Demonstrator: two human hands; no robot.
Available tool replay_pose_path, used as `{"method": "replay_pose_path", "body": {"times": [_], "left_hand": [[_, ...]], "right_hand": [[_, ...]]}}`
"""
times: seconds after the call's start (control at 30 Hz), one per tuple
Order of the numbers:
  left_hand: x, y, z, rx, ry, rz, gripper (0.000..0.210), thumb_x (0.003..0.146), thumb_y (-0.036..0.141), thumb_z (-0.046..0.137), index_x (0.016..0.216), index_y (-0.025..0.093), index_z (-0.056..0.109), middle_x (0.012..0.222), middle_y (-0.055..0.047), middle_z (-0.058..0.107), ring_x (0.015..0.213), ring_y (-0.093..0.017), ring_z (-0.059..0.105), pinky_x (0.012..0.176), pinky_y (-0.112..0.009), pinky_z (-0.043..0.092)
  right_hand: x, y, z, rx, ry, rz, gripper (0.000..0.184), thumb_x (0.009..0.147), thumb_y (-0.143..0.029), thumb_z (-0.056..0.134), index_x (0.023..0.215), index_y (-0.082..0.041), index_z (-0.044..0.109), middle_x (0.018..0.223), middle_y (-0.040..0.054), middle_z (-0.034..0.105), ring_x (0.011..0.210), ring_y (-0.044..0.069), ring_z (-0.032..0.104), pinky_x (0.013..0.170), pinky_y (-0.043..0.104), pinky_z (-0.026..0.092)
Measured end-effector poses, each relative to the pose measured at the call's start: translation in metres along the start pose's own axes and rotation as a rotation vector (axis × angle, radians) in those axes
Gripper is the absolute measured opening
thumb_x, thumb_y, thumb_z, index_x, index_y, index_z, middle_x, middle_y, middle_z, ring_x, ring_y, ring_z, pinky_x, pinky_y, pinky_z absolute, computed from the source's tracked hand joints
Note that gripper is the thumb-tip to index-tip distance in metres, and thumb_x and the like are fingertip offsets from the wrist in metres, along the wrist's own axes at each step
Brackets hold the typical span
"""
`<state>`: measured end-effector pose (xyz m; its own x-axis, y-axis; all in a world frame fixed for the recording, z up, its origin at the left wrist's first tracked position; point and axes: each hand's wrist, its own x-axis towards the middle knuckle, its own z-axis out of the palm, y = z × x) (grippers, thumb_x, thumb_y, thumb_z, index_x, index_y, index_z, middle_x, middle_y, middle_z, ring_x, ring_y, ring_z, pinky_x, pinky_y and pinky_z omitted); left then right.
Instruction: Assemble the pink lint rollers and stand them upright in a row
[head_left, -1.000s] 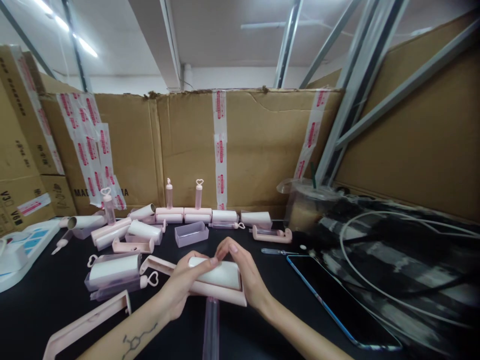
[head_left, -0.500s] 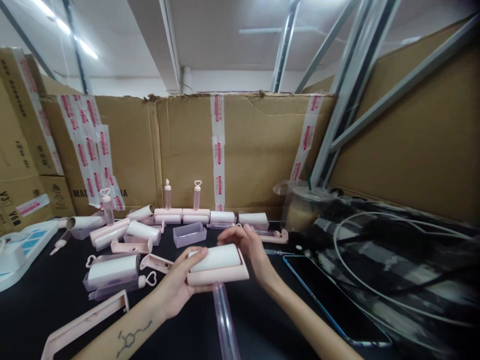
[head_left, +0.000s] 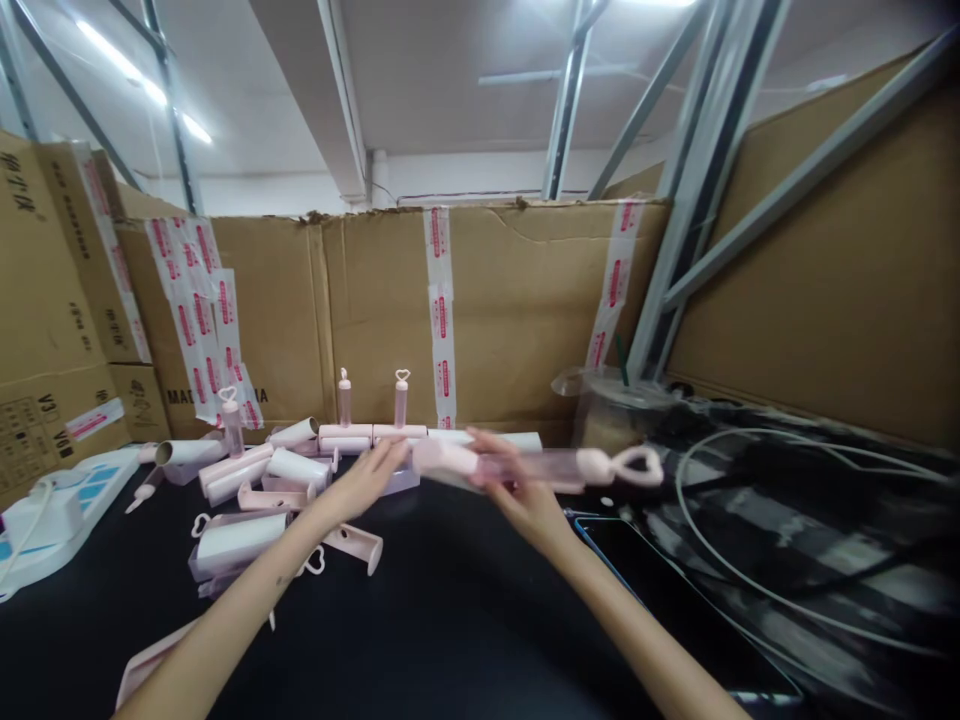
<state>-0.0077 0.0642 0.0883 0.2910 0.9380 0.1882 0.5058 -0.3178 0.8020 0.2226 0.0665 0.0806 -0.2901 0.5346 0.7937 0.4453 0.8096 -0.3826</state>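
Observation:
My right hand (head_left: pixel 525 495) is closed around a pink lint roller, which is smeared by motion. Its translucent handle (head_left: pixel 544 467) points right and ends in a heart-shaped loop (head_left: pixel 637 466); the pale pink head (head_left: pixel 444 458) is at the left. My left hand (head_left: pixel 367 478) reaches forward with fingers stretched out, beside that head and over a translucent purple cover (head_left: pixel 401 483). Whether its fingertips touch the cover is hard to see. A pink roller frame (head_left: pixel 356 545) lies below my left wrist.
White rolls (head_left: pixel 241 540), pink holders (head_left: pixel 277 497) and heart-loop handles (head_left: pixel 232 425) crowd the left and back. A phone (head_left: pixel 675 610) lies right, near a drink cup (head_left: pixel 622 415) and a cable (head_left: pixel 682 470). A power strip (head_left: pixel 90 500) sits far left; a cardboard wall (head_left: pixel 510 320) stands behind.
The lint roller has gone from my left hand to my right hand, its handle swinging from pointing down to pointing right. My left hand has let go and moved forward. The view has shifted slightly.

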Motion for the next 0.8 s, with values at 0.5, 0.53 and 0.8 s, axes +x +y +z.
{"method": "replay_pose_path", "body": {"times": [0.5,0.53,0.8], "left_hand": [[0.017,-0.051,0.015,-0.012,-0.029,0.033,0.112,0.044,0.027,0.079,0.132,0.012,0.01,0.111,-0.015,0.05,0.102,-0.028,0.052,0.085,-0.037,0.041],[0.016,-0.051,0.017,-0.031,-0.014,0.041,0.114,0.045,0.026,0.079,0.132,0.011,0.006,0.11,-0.015,0.05,0.101,-0.027,0.052,0.085,-0.037,0.042],[0.012,-0.05,0.017,-0.064,0.043,0.049,0.112,0.041,0.022,0.08,0.13,0.013,0.012,0.102,-0.01,0.051,0.095,-0.028,0.054,0.086,-0.04,0.04]], "right_hand": [[0.03,0.023,0.044,0.131,-0.313,0.28,0.044,0.076,-0.053,0.054,0.087,-0.012,0.064,0.083,0.0085,0.068,0.075,0.021,0.062,0.067,0.03,0.046],[0.031,0.024,0.045,0.091,-0.354,0.274,0.043,0.074,-0.053,0.056,0.084,-0.012,0.065,0.079,0.0074,0.068,0.072,0.021,0.062,0.065,0.029,0.046],[0.045,0.019,0.042,-0.186,-0.552,0.224,0.043,0.069,-0.058,0.058,0.075,-0.017,0.068,0.07,0.0051,0.068,0.065,0.02,0.06,0.055,0.026,0.039]]}}
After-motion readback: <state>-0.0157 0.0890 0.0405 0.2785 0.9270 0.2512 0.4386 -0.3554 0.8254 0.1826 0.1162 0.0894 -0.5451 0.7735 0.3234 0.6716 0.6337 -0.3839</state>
